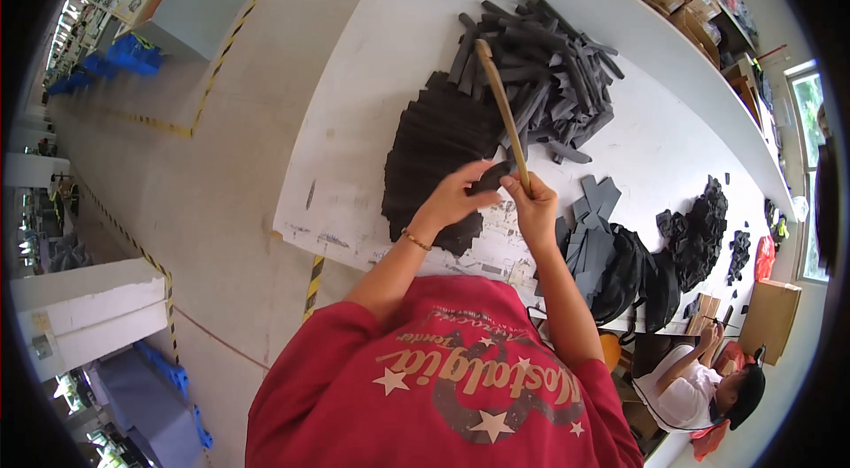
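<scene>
My right hand (534, 207) grips the lower end of a thin wooden stick (500, 100), which slants up toward the far side of the table. A small black fabric piece (496, 176) lies between my two hands, its near edge by my right thumb. My left hand (453, 201) has its fingers and thumb on either side of that piece, slightly blurred. Under and beyond my left hand spreads a stack of black fabric pieces (434, 145), overlapping in rows. A heap of dark tube-shaped fabric pieces (553, 69) lies behind the stick's upper part.
The white table (345, 123) has a raised back edge. To the right lie flat dark grey pieces (589, 242), black bags (633, 278) and a black crumpled pile (704, 233). A person in white (691, 384) sits at the lower right, near a cardboard box (768, 322).
</scene>
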The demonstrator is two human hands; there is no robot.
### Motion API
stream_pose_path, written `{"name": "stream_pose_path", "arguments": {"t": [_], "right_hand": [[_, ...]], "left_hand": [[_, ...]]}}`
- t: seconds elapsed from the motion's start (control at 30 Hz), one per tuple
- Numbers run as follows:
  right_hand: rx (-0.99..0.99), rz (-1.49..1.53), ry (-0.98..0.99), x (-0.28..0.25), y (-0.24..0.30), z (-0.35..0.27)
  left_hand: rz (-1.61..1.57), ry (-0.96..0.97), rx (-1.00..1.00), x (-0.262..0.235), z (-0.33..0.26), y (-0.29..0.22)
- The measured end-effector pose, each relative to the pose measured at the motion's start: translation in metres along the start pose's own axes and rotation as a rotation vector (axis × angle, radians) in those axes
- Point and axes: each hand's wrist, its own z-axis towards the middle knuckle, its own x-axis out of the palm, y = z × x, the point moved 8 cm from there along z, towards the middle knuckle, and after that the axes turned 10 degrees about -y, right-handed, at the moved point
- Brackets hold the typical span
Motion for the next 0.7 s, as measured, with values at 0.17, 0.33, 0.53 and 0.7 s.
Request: {"name": "stream_pose_path", "arguments": {"t": [0.17, 0.33, 0.53, 0.7], "right_hand": [[-0.268, -0.095, -0.28, -0.035, 0.047, 0.032], [-0.258, 0.239, -0.481, -0.106, 0.129, 0.134], [-0.155, -0.261, -0.238, -0.095, 0.045, 0.099], [-0.052, -0.505, 0.036, -0.115, -0.034, 0.022]], "left_hand": [[-0.277, 0.262, -0.564, 0.07, -0.069, 0.007], [0.102, 0.378, -0.273, 0.051, -0.1, 0.029], [0.804, 0.173, 0.254, -0.019, -0.051, 0.012], [0.928, 0.107, 0.317, -0.002, -0.067, 0.032]]}}
